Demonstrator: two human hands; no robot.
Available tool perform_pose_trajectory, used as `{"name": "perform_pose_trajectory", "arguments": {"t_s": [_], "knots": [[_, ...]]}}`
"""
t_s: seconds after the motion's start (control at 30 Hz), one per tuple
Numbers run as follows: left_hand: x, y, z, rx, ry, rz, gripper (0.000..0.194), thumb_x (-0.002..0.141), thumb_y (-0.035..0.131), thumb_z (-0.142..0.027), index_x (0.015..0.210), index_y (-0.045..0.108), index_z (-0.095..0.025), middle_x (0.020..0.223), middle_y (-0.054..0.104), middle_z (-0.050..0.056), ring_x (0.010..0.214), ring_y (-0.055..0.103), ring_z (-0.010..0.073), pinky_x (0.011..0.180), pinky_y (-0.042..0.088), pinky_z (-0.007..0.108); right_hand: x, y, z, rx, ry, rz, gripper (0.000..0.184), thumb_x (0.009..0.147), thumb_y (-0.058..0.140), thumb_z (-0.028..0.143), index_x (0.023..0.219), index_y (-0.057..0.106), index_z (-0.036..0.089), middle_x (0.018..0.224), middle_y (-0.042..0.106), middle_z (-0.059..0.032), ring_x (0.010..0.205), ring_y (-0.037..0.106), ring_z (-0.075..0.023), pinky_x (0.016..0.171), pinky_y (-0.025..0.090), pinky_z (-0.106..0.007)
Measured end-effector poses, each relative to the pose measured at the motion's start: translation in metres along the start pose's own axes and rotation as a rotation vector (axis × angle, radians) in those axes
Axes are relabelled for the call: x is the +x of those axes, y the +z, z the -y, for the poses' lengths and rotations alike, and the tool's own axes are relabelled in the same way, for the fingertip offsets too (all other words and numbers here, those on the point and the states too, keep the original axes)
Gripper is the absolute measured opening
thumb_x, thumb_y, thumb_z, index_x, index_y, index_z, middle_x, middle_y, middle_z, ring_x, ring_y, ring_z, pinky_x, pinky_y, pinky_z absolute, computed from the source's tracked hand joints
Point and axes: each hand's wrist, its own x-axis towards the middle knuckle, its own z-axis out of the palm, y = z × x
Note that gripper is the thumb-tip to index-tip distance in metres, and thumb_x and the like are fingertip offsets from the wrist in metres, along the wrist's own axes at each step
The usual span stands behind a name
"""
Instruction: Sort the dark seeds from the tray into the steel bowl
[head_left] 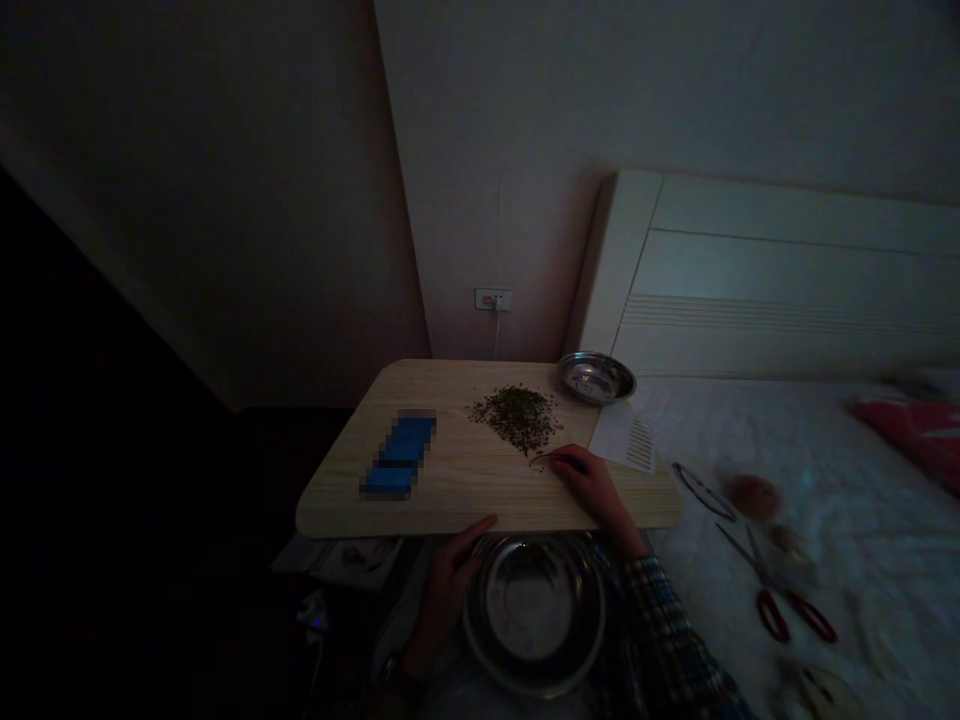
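Observation:
Near the front of a small wooden table [457,500], my right hand [589,480] is closed on thin curved tweezers [541,459]. Their tip points left, just below a loose pile of small dark seed-like bits [517,415]; whether anything is between the tips is too small to see. My left hand [450,575] is at the table's front edge, one finger stretched onto the edge and the others partly in shadow; it holds nothing visible. Beside it, below the table edge, sits a large metal basin [529,600].
A shallow metal bowl [596,378] stands at the table's back right corner, by a white paper sheet [622,437]. A blurred-out blue item [401,455] lies on the left. Red-handled scissors [772,590] rest on the bed [885,520] at right. A wall socket [493,299] holds a plug.

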Motion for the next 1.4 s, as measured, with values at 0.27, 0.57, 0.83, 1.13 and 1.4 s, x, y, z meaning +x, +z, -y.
{"name": "perform_pose_trajectory", "arguments": {"t_s": [0.27,0.57,0.83,1.13,1.4], "knots": [[-0.001,0.0,-0.002,-0.006,-0.005,0.009,0.043,0.07,0.049,-0.012,0.11,0.062,-0.021,0.117,0.062,0.004,0.112,0.054,0.0208,0.103,0.036,0.038,0.0,-0.001,0.0,-0.009,-0.036,0.028,0.015,0.081,0.054,0.026,0.089,0.065,0.02,0.088,0.065,-0.0036,0.084,0.058,-0.0168,0.078,0.044,-0.03],[-0.001,0.0,-0.004,0.013,0.015,0.01,0.045,0.069,0.046,-0.009,0.109,0.062,-0.02,0.117,0.063,0.004,0.112,0.054,0.0207,0.103,0.035,0.037,-0.002,-0.004,0.002,0.0,-0.06,0.046,0.013,0.081,0.054,0.023,0.088,0.064,0.02,0.087,0.064,-0.003,0.084,0.057,-0.0162,0.078,0.043,-0.029],[-0.001,0.0,-0.005,0.0,-0.003,-0.004,0.04,0.071,0.05,-0.014,0.108,0.063,-0.02,0.116,0.063,0.004,0.11,0.055,0.0209,0.101,0.038,0.036,-0.002,-0.004,0.001,0.04,-0.044,-0.008,0.013,0.081,0.054,0.024,0.088,0.064,0.02,0.087,0.063,-0.0031,0.084,0.057,-0.0162,0.078,0.043,-0.029],[-0.002,0.001,-0.008,-0.004,-0.007,0.003,0.041,0.071,0.05,-0.015,0.11,0.062,-0.019,0.116,0.063,0.004,0.111,0.055,0.0213,0.102,0.037,0.037,-0.002,-0.001,0.003,0.03,0.027,-0.045,0.017,0.079,0.054,0.027,0.089,0.065,0.019,0.088,0.066,-0.0045,0.084,0.059,-0.0176,0.079,0.045,-0.031],[-0.002,0.0,-0.005,-0.011,0.004,0.014,0.043,0.07,0.049,-0.013,0.109,0.062,-0.02,0.117,0.063,0.003,0.112,0.054,0.021,0.103,0.036,0.038,-0.013,-0.005,-0.002,0.035,0.11,-0.158,0.021,0.08,0.052,0.031,0.092,0.063,0.018,0.091,0.067,-0.0066,0.084,0.061,-0.0199,0.078,0.046,-0.033]]}}
